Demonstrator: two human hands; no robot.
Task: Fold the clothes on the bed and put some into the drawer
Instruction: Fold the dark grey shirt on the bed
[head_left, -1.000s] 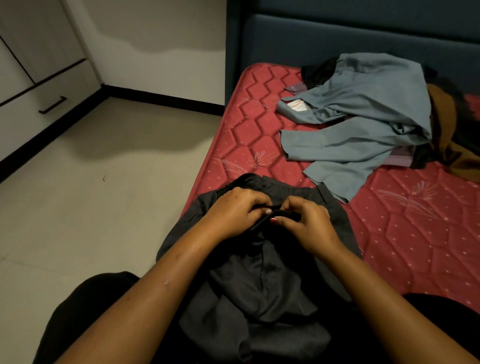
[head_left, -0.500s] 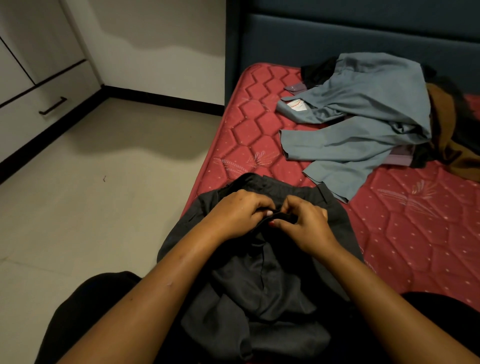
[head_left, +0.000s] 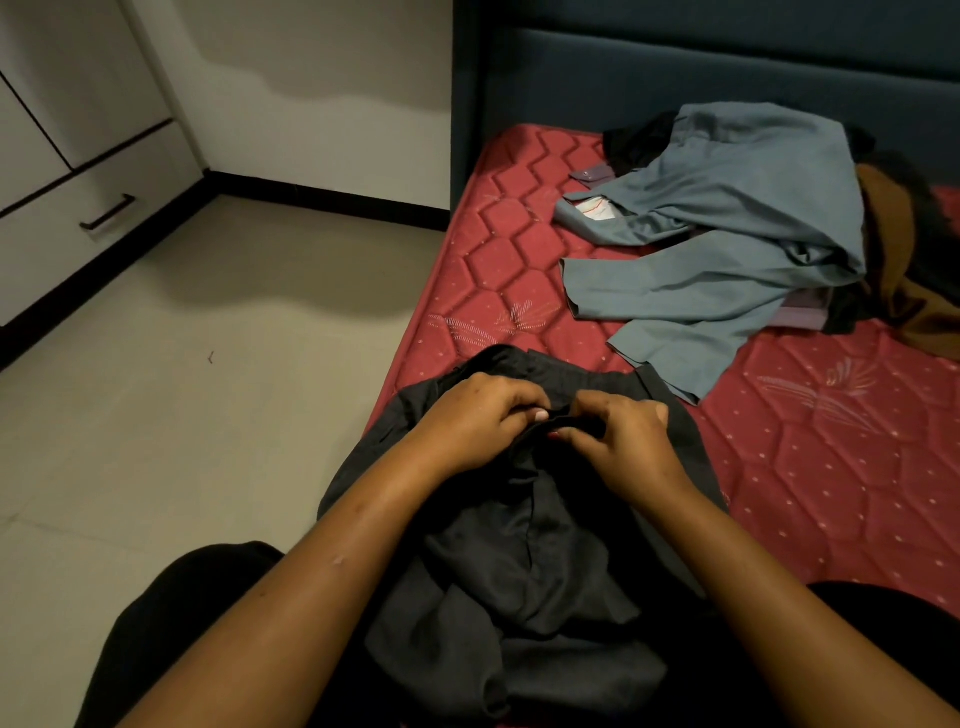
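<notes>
Together — left hand (head_left: 478, 421), right hand (head_left: 618, 447), pinch-tight on dark garment (head_left: 530, 561) at the mattress (head_left: 519, 249) edge.

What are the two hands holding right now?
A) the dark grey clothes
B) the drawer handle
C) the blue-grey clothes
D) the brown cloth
A: the left hand and the right hand both pinch the top edge of the dark grey clothes at the near edge of the mattress, while the blue-grey clothes lie untouched farther up.
</notes>
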